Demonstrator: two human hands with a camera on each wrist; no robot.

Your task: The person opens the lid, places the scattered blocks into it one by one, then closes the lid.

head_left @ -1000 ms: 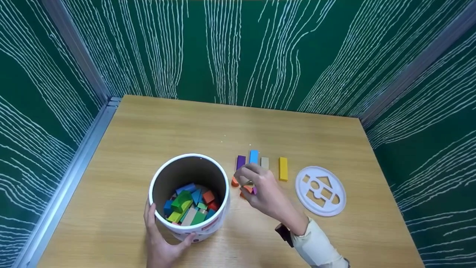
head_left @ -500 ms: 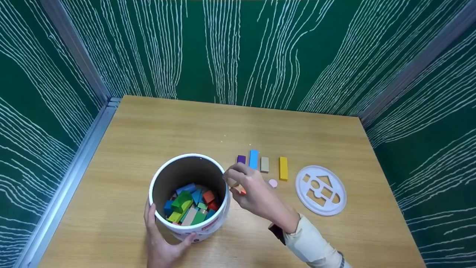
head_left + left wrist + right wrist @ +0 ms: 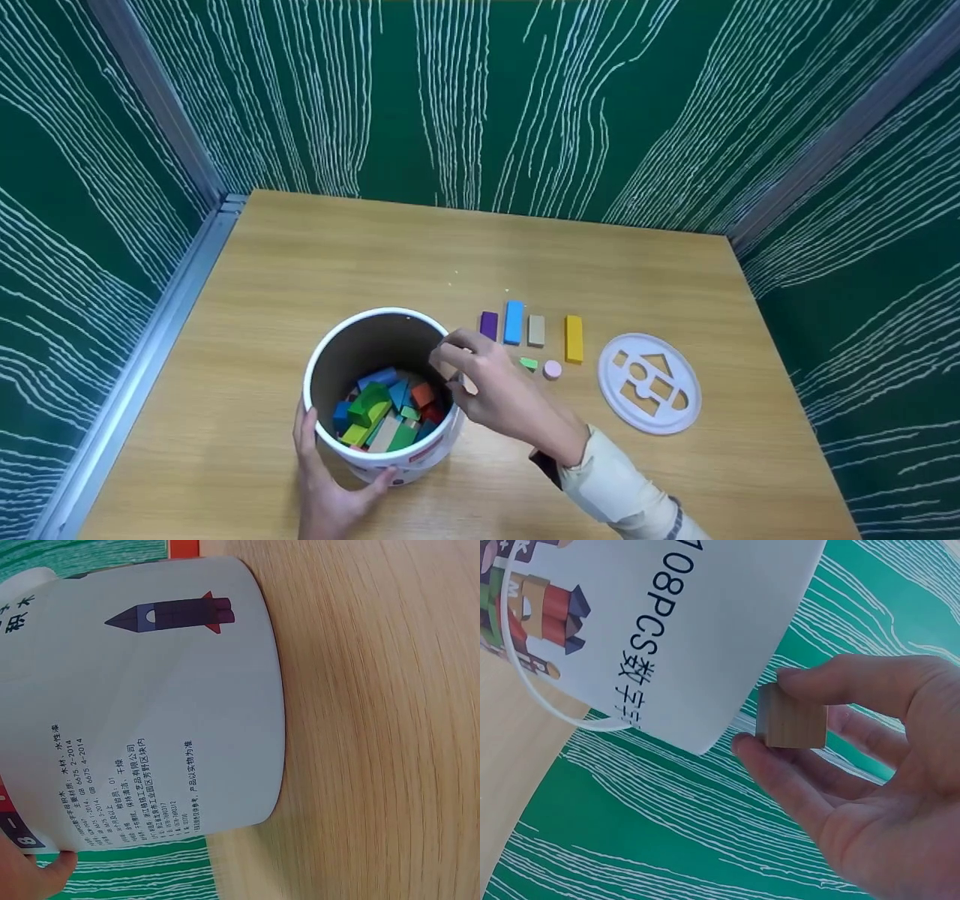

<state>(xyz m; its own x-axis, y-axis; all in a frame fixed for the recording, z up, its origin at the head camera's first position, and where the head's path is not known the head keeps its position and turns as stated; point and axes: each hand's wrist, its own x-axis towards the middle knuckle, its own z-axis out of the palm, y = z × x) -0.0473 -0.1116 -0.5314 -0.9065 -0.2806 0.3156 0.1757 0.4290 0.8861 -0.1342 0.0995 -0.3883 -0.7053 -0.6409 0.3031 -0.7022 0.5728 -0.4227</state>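
Note:
My left hand (image 3: 330,484) grips the white bucket (image 3: 439,446) from its near left side, thumb on the front and fingers on the left wall. Inside lie several coloured blocks, among them a green arch-like block (image 3: 366,405) and a red-orange cube (image 3: 423,394). At the bucket's right rim, my right hand (image 3: 495,394) pinches a plain wooden block (image 3: 795,716) between thumb and fingers. The right wrist view shows this block beside the bucket's printed wall (image 3: 727,607). Only a fingertip of the left hand (image 3: 56,874) shows at the bucket's upper end in the left wrist view.
Right of the bucket lie a purple block (image 3: 489,325), a blue one (image 3: 514,322), a beige one (image 3: 535,331), a yellow one (image 3: 574,340), a small green block (image 3: 529,364) and a pink disc (image 3: 553,369). Farther right lies a white lid with shaped holes (image 3: 611,382).
My right hand has moved left from above the loose blocks to the bucket's right rim. The green block and pink disc have come into view. The left hand stays on the bucket.

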